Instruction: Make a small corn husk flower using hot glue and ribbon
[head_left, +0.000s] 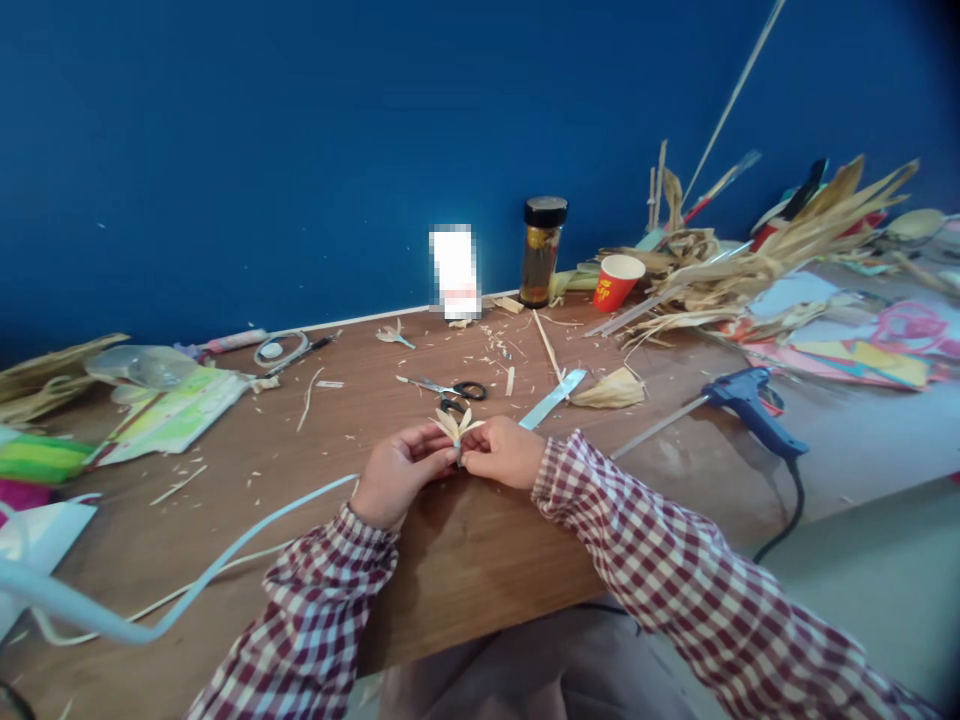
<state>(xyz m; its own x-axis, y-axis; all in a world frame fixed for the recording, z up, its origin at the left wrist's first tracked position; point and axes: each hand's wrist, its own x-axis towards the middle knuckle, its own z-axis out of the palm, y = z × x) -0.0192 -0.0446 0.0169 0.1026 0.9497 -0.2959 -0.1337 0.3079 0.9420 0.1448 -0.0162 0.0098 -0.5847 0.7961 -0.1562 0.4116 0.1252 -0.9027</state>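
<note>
Close to the table's front edge, my left hand [405,472] and my right hand [504,452] meet around a small corn-husk flower [457,428]. Its pale petals spread upward, and the fingers of both hands pinch its short bluish stem from either side. Part of the stem is hidden behind the fingertips. Just beyond the flower lie black-handled scissors [457,391], blades pointing left. A light-blue strip [553,398] rests on the table past my right hand, with a piece of dried husk [611,390] beside it. A second husk flower [394,335] lies farther back.
A blue glue gun [761,412] with its cord lies at right. A lidded jar [543,255] and a red paper cup [618,283] stand by the wall. Dried husks [825,220] heap at back right. A white cable [225,565] crosses at left. Husk scraps litter the tabletop.
</note>
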